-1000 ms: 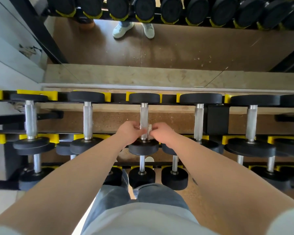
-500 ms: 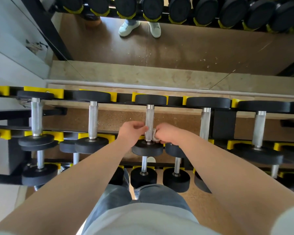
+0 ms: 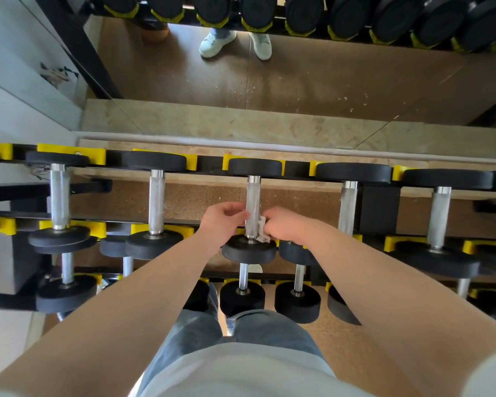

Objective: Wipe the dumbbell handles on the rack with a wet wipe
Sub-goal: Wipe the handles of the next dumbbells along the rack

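Observation:
The middle dumbbell on the top rack tier has a knurled steel handle (image 3: pixel 253 196) between black round heads. A crumpled white wet wipe (image 3: pixel 262 231) is wrapped round the lower end of that handle. My right hand (image 3: pixel 284 224) pinches the wipe on the handle's right side. My left hand (image 3: pixel 223 216) curls its fingers against the handle's left side, touching the wipe there. Other steel handles (image 3: pixel 156 200) stand to the left and right on the same tier.
The black rack with yellow cradles (image 3: pixel 70 151) holds several dumbbells on the top tier and smaller ones (image 3: pixel 242 298) on the lower tier. A mirror (image 3: pixel 269 81) behind the rack reflects white shoes and more dumbbells. My knees stand close to the rack.
Both hands stay at the lower end of the middle handle. The wipe now shows more on the right side, bunched down near the head. The view shifted slightly.

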